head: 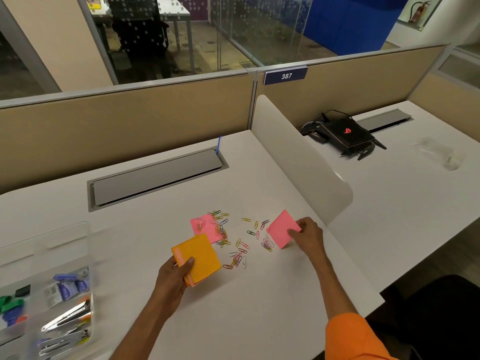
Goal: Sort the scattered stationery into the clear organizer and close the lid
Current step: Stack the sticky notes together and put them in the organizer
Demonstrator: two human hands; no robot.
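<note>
Right now the right hand (306,233) pinches a pink note pad (281,228) by its right corner, thumb on top and fingers beneath. The pad is tilted up off the desk (259,307), just right of centre frame. The left hand (174,278), below and left of centre, grips an orange pad stack (198,258) with the thumb pressed across its near face; a pink layer shows under the orange.

The step looks like gathering pads, so the pink one is best laid square on the orange stack, edges aligned, before the left thumb clamps both. Lifting it clear should keep it from dragging the paper clips (240,245) strewn between the hands.

A second pink pad (204,226) lies flat just above the orange stack with clips on it; those need tipping off. The clear organizer (65,294) sits at lower left, well apart from both hands, and its lid (65,237) appears raised.
</note>
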